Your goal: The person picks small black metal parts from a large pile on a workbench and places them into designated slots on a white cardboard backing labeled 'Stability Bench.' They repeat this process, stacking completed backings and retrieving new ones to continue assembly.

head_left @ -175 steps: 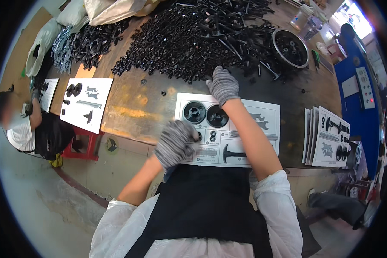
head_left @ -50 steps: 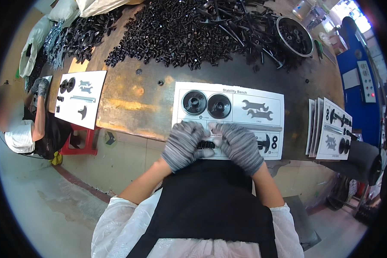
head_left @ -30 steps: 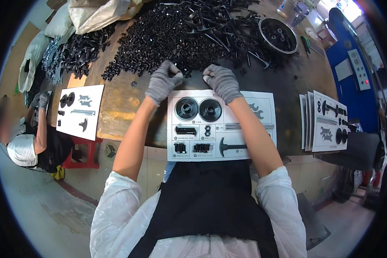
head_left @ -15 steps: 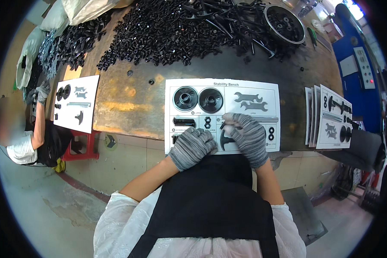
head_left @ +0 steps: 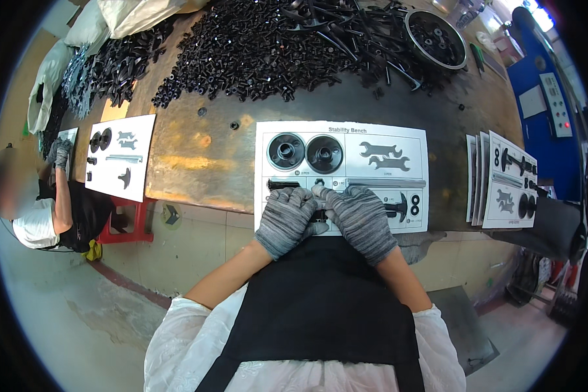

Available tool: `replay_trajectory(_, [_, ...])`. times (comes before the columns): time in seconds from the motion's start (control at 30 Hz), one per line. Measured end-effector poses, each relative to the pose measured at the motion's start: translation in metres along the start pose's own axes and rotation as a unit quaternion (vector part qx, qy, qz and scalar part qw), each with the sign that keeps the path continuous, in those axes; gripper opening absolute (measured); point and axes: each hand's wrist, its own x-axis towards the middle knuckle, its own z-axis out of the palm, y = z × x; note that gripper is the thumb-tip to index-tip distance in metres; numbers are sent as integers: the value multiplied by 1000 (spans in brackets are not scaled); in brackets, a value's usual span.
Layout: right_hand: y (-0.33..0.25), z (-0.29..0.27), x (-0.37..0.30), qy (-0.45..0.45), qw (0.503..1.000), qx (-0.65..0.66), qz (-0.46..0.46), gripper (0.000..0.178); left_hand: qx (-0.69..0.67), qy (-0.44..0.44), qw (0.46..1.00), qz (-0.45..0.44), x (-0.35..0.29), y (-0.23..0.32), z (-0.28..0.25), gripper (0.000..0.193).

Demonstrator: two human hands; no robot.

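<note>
Both my hands wear grey striped knit gloves and meet low over the middle of a white card [head_left: 418,140] at the table edge. My left hand [head_left: 286,219] has its fingers bent and pressed together. Fingertips of my right hand [head_left: 361,219] touch those of the left; whatever small thing they pinch is hidden. Above the hands, two black round discs [head_left: 324,153] sit on the card beside two grey spanners [head_left: 380,149]. A thin silver bar [head_left: 395,183], a black T-shaped part [head_left: 400,207] and two black rings [head_left: 415,204] show right of my right hand.
A heap of black bolts and nuts [head_left: 255,55] covers the far table, with a round metal-rimmed tray [head_left: 462,57] at its right. Similar cards stand at the right [head_left: 511,176] and left [head_left: 119,157]. A gloved co-worker [head_left: 39,202] sits at the left.
My right hand has moved left from the T-shaped part to meet my left hand, uncovering that part. My left hand has barely shifted. The co-worker's hand has moved slightly.
</note>
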Motion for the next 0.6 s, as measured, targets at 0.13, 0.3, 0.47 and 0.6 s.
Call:
replay_trajectory(0.13, [-3, -17, -2, 33, 998, 57, 18, 41, 17, 26, 1000, 2, 2, -1, -15, 54])
replay_trajectory(0.3, [45, -47, -66, 215, 929, 77, 290, 27, -136, 212, 918, -307, -13, -60, -41, 22])
replay_trajectory(0.47, [61, -26, -165, 165, 899, -43, 403, 30, -451, 111, 809, -360, -31, -83, -43, 25])
replay_trajectory(0.6, [77, 5, -185, 271, 846, 135, 439, 30, -584, 8, 727, -361, -28, -119, -50, 29])
